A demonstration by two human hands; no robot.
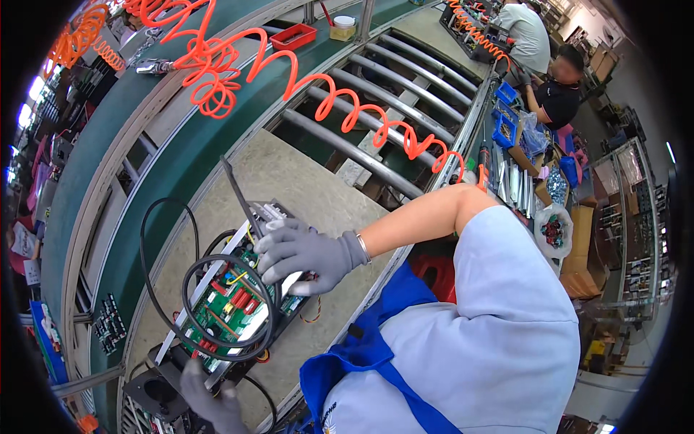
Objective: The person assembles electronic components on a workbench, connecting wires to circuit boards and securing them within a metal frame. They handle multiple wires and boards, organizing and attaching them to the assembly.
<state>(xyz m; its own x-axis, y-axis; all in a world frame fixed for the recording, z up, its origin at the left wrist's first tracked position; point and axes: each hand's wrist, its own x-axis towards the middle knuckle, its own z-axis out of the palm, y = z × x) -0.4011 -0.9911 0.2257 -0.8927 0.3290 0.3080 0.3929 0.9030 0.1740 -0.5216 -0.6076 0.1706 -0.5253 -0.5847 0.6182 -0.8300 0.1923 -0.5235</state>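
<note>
Pale sleeve (513, 260) nearest, circuit board (224, 304) exposed

It looks seated in the chassis (171, 341) on the pallet (318, 173) — securing the black cable (273, 318) seems left. My right grip (311, 257) touches the chassis, left grip (210, 398) blurs — I can't tell if either clasps.

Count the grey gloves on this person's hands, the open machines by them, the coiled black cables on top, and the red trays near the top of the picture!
Grey gloves (right hand, left hand): 2
Open machine: 1
Coiled black cable: 1
Red tray: 1
Total: 5
</note>
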